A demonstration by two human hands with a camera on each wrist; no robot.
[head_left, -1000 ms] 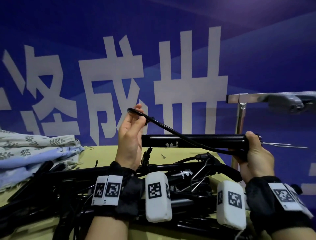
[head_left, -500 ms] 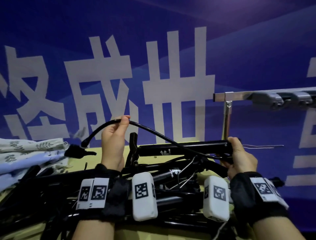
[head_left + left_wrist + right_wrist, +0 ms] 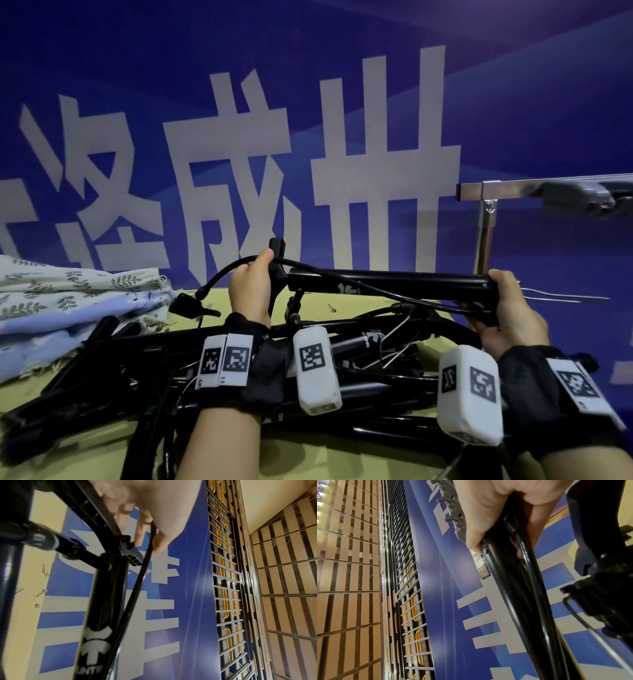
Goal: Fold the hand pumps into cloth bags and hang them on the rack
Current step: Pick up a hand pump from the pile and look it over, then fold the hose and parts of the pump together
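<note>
I hold one pump [image 3: 387, 286] level above the pile of pumps [image 3: 239, 370], my right hand [image 3: 507, 311] clenched round its end to steady it, while my left hand [image 3: 250, 291] pinches its hose [image 3: 222, 274], guiding it along the barrel for packing.

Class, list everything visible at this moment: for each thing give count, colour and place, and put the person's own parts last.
Held pump: one, black, level above the pile, between both hands.
Hose: one, black, arching from the held pump out to the left.
Pump pile: several, exact count unclear, black, heaped on the table.
Cloth bags: a stack, leaf-print and pale blue, far left.
Table: one, yellow-green, under the pile.
Rack: one, silver, right, with grey hooks.
Backdrop: one, blue with white characters, behind.
Left hand: pinches the hose.
Right hand: grips the held pump's end.
</note>
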